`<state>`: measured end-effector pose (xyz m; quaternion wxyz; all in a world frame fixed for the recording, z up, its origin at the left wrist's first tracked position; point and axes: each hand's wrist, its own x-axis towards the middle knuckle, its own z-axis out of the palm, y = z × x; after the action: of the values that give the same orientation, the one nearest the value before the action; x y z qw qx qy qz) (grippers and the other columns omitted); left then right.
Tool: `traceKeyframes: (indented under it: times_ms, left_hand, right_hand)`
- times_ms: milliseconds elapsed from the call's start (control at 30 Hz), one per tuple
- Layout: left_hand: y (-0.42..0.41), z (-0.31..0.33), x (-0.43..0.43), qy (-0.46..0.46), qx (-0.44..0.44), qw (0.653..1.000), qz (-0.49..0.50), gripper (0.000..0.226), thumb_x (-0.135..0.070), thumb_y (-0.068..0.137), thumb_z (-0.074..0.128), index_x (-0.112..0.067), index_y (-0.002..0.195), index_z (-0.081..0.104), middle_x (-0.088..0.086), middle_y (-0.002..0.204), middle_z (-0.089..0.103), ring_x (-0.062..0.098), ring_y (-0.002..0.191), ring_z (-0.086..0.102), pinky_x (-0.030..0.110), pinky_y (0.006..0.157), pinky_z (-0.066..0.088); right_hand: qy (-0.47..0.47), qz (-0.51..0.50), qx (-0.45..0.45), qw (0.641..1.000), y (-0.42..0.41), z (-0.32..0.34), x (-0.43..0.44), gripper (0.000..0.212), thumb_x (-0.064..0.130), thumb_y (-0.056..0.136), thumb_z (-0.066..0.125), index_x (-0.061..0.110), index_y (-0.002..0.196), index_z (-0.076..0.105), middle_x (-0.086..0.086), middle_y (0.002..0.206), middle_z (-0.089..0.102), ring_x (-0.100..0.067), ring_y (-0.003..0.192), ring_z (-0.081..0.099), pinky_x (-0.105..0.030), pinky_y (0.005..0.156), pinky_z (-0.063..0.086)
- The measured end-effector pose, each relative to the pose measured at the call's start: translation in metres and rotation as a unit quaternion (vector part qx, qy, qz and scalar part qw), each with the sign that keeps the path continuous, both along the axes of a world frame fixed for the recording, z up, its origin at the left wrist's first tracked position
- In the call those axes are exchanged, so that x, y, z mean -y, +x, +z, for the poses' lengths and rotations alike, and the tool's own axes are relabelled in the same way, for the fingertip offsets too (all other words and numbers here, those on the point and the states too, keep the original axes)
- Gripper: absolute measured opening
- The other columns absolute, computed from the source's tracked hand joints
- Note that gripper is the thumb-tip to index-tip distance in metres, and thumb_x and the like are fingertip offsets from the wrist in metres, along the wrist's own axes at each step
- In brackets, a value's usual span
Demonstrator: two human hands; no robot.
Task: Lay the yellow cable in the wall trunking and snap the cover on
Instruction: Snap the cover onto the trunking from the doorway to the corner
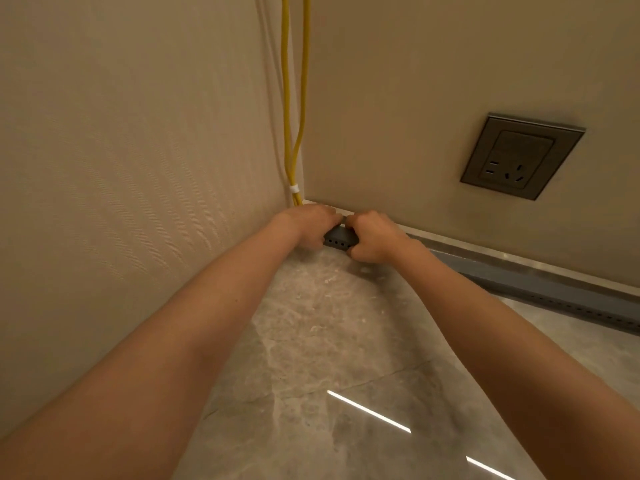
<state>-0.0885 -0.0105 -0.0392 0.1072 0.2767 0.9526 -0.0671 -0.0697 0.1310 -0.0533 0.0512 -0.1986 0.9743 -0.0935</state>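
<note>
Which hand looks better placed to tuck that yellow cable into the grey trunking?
Left, probably. The left hand sits in the corner directly below the yellow cable; the right hand holds the grey trunking farther from it.

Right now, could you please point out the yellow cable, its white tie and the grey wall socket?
yellow cable (286,98): head view, left strand.
white tie (294,188): head view, its middle.
grey wall socket (521,155): head view, faceplate centre.

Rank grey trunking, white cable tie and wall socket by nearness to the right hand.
1. The grey trunking, gripped by the right hand.
2. The white cable tie, up-left in the corner.
3. The wall socket, higher on the right wall.
</note>
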Motion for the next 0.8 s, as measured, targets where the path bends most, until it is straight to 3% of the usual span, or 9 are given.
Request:
traceKeyframes:
  times_ms: [100,300,533,633,733,800]
  left_hand:
    - [0.000,0.000,-0.004,-0.015,-0.003,1.000,-0.009,0.034,-0.016,0.085,0.054,-0.013,0.119,0.054,0.011,0.118,0.061,0.031,0.109,0.059,0.039,0.087,0.048]
    - [-0.005,-0.002,0.006,0.077,0.004,0.997,0.006,0.043,-0.025,0.079,0.070,-0.007,0.115,0.054,0.013,0.117,0.058,0.028,0.108,0.056,0.034,0.089,0.045]
    - [-0.006,-0.007,0.002,0.099,0.019,0.995,0.010,0.040,-0.016,0.078,0.070,-0.006,0.113,0.054,0.012,0.118,0.059,0.027,0.108,0.057,0.029,0.085,0.044]
    - [-0.006,-0.006,0.000,0.090,0.023,0.996,0.008,0.036,-0.015,0.077,0.069,-0.008,0.110,0.058,0.011,0.114,0.063,0.028,0.105,0.059,0.032,0.085,0.047]
    - [-0.009,-0.008,-0.001,0.091,0.033,0.995,0.019,0.033,-0.021,0.075,0.070,-0.012,0.106,0.061,0.009,0.107,0.067,0.028,0.099,0.063,0.035,0.083,0.052]
    - [-0.011,-0.008,-0.001,0.091,0.044,0.994,0.032,0.032,-0.028,0.075,0.070,-0.013,0.103,0.062,0.008,0.102,0.069,0.028,0.096,0.064,0.036,0.080,0.052]
  right_hand:
    - [0.033,0.013,0.023,0.999,-0.003,0.008,0.002,0.028,0.017,0.079,0.057,0.008,0.106,0.063,-0.017,0.103,0.067,-0.035,0.092,0.062,-0.028,0.065,0.040]
    - [0.003,0.011,0.033,0.999,-0.001,0.006,0.000,0.026,0.018,0.081,0.057,0.008,0.105,0.060,-0.019,0.103,0.066,-0.038,0.092,0.061,-0.029,0.065,0.037]
    - [-0.021,0.003,0.048,0.999,-0.004,0.001,-0.003,0.033,0.018,0.078,0.062,0.005,0.107,0.055,-0.017,0.103,0.065,-0.034,0.089,0.059,-0.030,0.065,0.039]
    - [-0.015,0.002,0.065,0.998,-0.006,0.004,-0.002,0.033,0.017,0.078,0.062,0.004,0.108,0.054,-0.014,0.095,0.060,-0.028,0.080,0.052,-0.031,0.065,0.038]
    - [-0.052,-0.013,0.090,0.994,-0.010,0.004,0.000,0.020,0.024,0.076,0.069,0.009,0.085,0.060,-0.007,0.082,0.055,-0.027,0.079,0.055,-0.031,0.061,0.039]
    - [-0.103,-0.048,0.123,0.986,-0.012,0.002,0.001,0.030,0.030,0.075,0.072,0.015,0.061,0.050,-0.006,0.074,0.054,-0.022,0.074,0.051,-0.030,0.055,0.036]
